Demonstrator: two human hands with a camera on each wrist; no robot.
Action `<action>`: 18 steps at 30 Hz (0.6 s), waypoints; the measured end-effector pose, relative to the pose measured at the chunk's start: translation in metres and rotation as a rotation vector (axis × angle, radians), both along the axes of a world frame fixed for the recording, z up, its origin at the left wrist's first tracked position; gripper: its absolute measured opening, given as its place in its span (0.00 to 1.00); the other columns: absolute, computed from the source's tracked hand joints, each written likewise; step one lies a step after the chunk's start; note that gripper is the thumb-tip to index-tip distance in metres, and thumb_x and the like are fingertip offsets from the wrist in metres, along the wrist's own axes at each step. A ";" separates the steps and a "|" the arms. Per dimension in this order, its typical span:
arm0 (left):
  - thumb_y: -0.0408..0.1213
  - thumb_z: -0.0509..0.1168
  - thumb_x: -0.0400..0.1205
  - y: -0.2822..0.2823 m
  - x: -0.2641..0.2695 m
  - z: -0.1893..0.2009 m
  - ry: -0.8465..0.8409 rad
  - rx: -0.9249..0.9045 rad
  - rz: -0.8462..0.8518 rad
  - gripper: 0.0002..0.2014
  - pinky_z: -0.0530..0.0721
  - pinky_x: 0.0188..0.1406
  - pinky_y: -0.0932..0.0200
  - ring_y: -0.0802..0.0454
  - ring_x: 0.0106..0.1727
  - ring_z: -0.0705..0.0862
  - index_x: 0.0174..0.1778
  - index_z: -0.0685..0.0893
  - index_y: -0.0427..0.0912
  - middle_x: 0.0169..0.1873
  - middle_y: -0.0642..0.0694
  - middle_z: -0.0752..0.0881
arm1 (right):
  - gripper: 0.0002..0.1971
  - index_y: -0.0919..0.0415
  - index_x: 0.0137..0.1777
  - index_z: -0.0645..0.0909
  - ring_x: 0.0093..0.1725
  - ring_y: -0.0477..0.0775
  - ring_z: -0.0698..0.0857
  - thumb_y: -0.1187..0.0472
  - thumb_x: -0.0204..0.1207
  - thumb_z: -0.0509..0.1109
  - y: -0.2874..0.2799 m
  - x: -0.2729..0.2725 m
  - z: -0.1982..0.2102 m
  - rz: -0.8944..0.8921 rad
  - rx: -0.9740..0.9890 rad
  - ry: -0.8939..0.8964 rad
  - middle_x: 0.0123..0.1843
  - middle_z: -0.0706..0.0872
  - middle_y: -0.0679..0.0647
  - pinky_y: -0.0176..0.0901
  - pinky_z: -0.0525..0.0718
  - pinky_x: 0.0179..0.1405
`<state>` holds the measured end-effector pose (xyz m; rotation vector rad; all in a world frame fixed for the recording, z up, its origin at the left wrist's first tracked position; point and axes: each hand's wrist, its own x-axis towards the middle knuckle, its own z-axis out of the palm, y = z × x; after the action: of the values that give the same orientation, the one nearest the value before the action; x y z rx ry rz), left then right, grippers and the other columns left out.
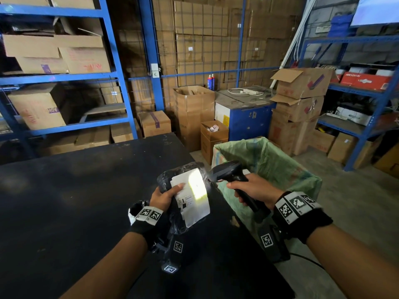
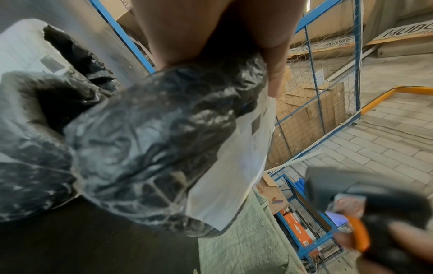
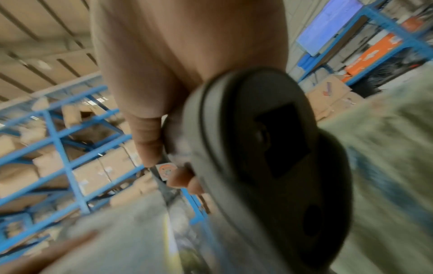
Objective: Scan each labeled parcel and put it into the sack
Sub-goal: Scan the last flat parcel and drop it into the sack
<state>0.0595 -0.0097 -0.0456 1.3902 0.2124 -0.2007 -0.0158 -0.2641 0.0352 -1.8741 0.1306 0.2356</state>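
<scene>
My left hand (image 1: 165, 196) grips a parcel (image 1: 183, 221) wrapped in black plastic, thumb pressed on its white label (image 1: 192, 197), above the right end of the black table (image 1: 75, 201). My right hand (image 1: 254, 189) holds a black barcode scanner (image 1: 228, 170) by the handle, its head aimed at the label from the right. A bright patch of scanner light falls across the label. The green woven sack (image 1: 272, 162) stands open just right of the table, under the scanner. In the left wrist view the parcel (image 2: 150, 140) and label (image 2: 236, 166) fill the frame; the scanner (image 3: 264, 153) is blurred in the right wrist view.
Another black plastic parcel (image 2: 30, 148) lies on the table behind my left wrist. Blue shelving (image 1: 121, 78) with cardboard boxes lines the left and right. Stacked cartons (image 1: 194, 117) and a blue cabinet (image 1: 246, 119) stand beyond the sack. A cable (image 1: 306, 258) trails from the scanner.
</scene>
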 end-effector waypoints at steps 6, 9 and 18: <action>0.38 0.81 0.68 0.016 -0.017 -0.008 -0.013 0.007 -0.004 0.22 0.88 0.57 0.36 0.36 0.51 0.91 0.58 0.87 0.37 0.49 0.36 0.92 | 0.11 0.62 0.34 0.77 0.16 0.46 0.77 0.62 0.77 0.70 -0.012 -0.015 -0.093 -0.137 -0.113 0.173 0.25 0.78 0.56 0.34 0.75 0.17; 0.37 0.80 0.70 0.028 -0.027 -0.011 0.001 0.017 0.007 0.18 0.88 0.56 0.36 0.35 0.50 0.91 0.54 0.89 0.38 0.47 0.36 0.93 | 0.10 0.62 0.33 0.77 0.15 0.47 0.76 0.63 0.74 0.73 -0.018 -0.028 -0.149 -0.150 -0.191 0.280 0.24 0.77 0.56 0.35 0.73 0.14; 0.38 0.80 0.70 0.055 -0.047 -0.026 0.045 0.019 0.022 0.19 0.87 0.56 0.36 0.37 0.50 0.92 0.56 0.89 0.39 0.47 0.37 0.93 | 0.07 0.63 0.44 0.76 0.16 0.46 0.77 0.63 0.74 0.73 -0.029 -0.046 -0.211 -0.186 -0.273 0.448 0.26 0.78 0.55 0.34 0.73 0.13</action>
<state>0.0129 0.0450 -0.0715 1.4021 0.2669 -0.2121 -0.0615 -0.2931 -0.1762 -2.0356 0.6676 0.5275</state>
